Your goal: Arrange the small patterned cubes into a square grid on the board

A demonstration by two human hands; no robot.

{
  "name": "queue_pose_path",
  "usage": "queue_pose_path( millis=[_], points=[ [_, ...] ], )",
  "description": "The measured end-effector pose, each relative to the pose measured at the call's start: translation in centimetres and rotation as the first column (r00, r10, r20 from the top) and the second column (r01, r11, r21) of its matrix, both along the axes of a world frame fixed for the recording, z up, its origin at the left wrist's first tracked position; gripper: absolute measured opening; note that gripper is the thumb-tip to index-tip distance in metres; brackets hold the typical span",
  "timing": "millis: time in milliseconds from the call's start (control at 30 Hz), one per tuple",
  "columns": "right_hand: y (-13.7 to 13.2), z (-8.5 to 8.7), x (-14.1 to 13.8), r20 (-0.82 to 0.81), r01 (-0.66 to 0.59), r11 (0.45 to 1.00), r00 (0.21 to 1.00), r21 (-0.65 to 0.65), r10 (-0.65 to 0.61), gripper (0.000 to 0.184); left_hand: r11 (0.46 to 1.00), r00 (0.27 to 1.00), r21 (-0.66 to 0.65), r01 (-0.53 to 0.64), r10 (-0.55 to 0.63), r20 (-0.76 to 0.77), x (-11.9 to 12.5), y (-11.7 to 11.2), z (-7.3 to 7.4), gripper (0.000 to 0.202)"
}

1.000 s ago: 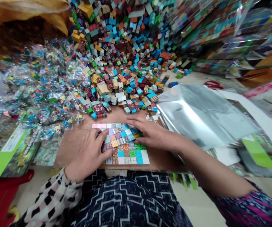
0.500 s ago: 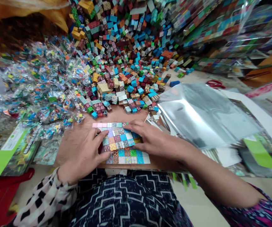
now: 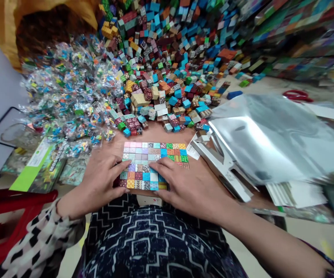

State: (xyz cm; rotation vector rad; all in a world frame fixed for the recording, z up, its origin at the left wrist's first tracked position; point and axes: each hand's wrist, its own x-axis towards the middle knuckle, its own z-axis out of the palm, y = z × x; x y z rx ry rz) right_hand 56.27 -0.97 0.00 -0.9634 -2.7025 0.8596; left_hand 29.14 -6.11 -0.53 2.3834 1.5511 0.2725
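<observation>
Head view: I'm seeing a brown worktop, red stool lower left; left hand and right hand are touching patterned blocks, fingers spread; mid-left, booklet lettering is blurring.

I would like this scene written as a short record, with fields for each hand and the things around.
Left hand: fingers at the left edge of the patterned block grid
Right hand: fingers at the right side of its near part
Behind the grid: loose block pile
Far left: small clear packets
Right side: long metal tool, exact type unclear; clear plastic sheeting; red-handled scissors
</observation>
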Motion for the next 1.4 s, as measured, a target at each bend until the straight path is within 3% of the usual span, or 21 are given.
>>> queue_pose_path(
  millis=[333, 567, 733, 833, 1000, 1167, 1300, 1400],
  points=[
    [-0.1, -0.8, -0.3, 0.047, -0.003, 1.000, 0.999, 0.029, 0.001, 0.056, 0.968, 0.975, -0.248, -0.045, 0.097, 0.200, -1.1, -1.7, 1.2, 0.070],
    [0.1, -1.1, -0.1, 0.062, 0.007, 0.985, 0.998, 0.170, -0.017, 0.054, 0.963, 0.897, -0.253, -0.093, 0.192, 0.398, -1.3, -2.3, 0.8, 0.061],
    [-0.1, -1.5, 0.1, 0.059, 0.013, 0.972, 0.998, 0.233, -0.028, 0.054, 0.961, 0.868, -0.239, -0.137, 0.233, 0.439, -1.1, -2.2, 0.6, 0.056],
    [0.0, -1.6, 0.6, 0.054, 0.013, 0.976, 0.998, 0.220, -0.026, 0.055, 0.977, 0.876, -0.185, -0.108, 0.182, 0.447, -1.2, -1.8, 0.5, 0.057],
    [0.3, -2.0, 1.7, 0.040, 0.010, 0.974, 0.999, 0.226, -0.020, 0.055, 0.995, 0.897, -0.090, 0.039, 0.005, 0.443, -1.3, -1.4, -0.1, 0.064],
    [-0.2, -2.4, 2.0, 0.050, 0.008, 0.961, 0.998, 0.276, -0.023, 0.055, 0.996, 0.901, -0.084, 0.035, 0.004, 0.433, -1.3, -1.8, -1.3, 0.066],
    [-0.3, -2.5, 1.9, 0.062, -0.003, 0.954, 0.998, 0.299, -0.017, 0.053, 0.996, 0.924, -0.052, 0.071, -0.046, 0.380, -1.5, -2.3, -1.6, 0.074],
    [-0.3, -2.4, 1.9, 0.108, -0.032, 0.946, 0.994, 0.323, -0.003, 0.059, 0.998, 0.935, -0.055, 0.040, -0.018, 0.355, -1.8, -2.9, -1.7, 0.078]
  ],
)
